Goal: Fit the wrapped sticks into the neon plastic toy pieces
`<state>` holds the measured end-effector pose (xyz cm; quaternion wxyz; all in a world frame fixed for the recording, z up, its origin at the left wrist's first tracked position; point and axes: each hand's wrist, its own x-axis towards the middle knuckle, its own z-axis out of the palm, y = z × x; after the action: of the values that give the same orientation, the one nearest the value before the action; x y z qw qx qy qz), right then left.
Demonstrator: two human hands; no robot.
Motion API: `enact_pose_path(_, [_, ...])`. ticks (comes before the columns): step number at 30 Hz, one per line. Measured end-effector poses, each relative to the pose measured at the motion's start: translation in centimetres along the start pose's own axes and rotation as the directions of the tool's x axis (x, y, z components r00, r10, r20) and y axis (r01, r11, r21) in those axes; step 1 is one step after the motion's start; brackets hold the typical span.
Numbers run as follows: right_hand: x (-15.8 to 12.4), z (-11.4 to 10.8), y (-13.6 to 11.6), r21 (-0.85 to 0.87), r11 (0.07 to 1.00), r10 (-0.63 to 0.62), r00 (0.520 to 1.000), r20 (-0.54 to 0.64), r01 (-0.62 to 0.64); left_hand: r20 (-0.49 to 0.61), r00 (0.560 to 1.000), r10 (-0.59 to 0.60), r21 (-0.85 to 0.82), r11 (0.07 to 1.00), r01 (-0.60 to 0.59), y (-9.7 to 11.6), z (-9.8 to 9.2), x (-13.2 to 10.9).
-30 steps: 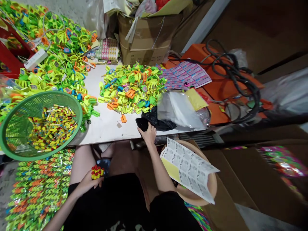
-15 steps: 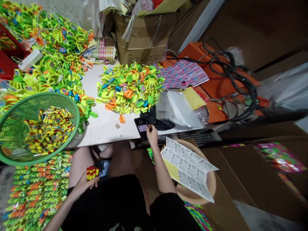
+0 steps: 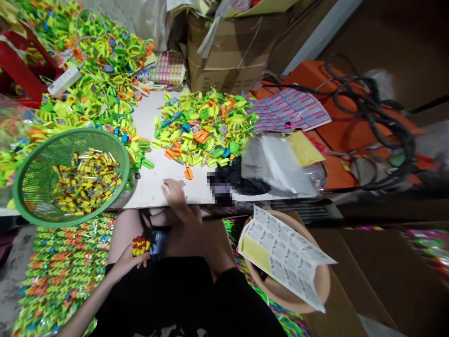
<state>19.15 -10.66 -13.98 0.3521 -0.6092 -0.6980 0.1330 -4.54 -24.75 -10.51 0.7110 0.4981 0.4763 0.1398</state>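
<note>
My left hand rests over my lap, its fingers closed round a small bunch of yellow tubes with red ends. A dark blue cup-like thing sits right beside it, between my thighs. Above the table's front edge is my right hand, smeared by motion, so its fingers are unclear. It is nearest to a small brown scrap. To its right lies the phone, blurred out. A green basket on the left holds many more yellow-and-red tubes.
Bright plastic toy pieces lie heaped on the white table, with a larger heap at left. Clear plastic bags and a black bag lie at right. A round tub carries printed sheets.
My right hand has left the phone and moved left across the table's front edge. My left hand keeps the tubes over my lap. The whole view has shifted slightly.
</note>
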Motion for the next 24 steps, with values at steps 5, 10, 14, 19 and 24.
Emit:
enact_pose_path(5, [3.0, 8.2, -7.5, 0.04, 0.999, -0.04, 0.982, 0.187, 0.033, -0.072, 0.997, 0.016, -0.031, 0.999, -0.018, -0.3, -0.2, -1.3])
enact_pose_path(10, [4.3, 9.9, -7.6, 0.149, 0.988, 0.01, 0.986, 0.165, -0.034, -0.194, 0.981, 0.003, -0.063, 0.998, -0.015, -1.5, -0.7, -2.9])
enact_pose_path(14, [2.9, 8.3, -5.1, 0.542, 0.82, 0.084, 0.975, 0.206, -0.186, -0.242, 0.97, 0.025, -0.041, 0.998, -0.036, -1.4, -1.3, -2.5])
enact_pose_path(19, [-0.8, 4.5, -2.5, 0.676, 0.629, 0.229, 0.923, 0.31, -0.383, -0.25, 0.955, 0.161, 0.019, 0.987, -0.161, 1.6, -2.2, 1.5])
enact_pose_path(24, [-2.8, 3.2, -2.8, 0.539, 0.793, 0.248, 0.958, 0.142, -0.285, -0.519, 0.835, 0.184, -0.1, 0.957, -0.272, 3.3, -1.6, 8.6])
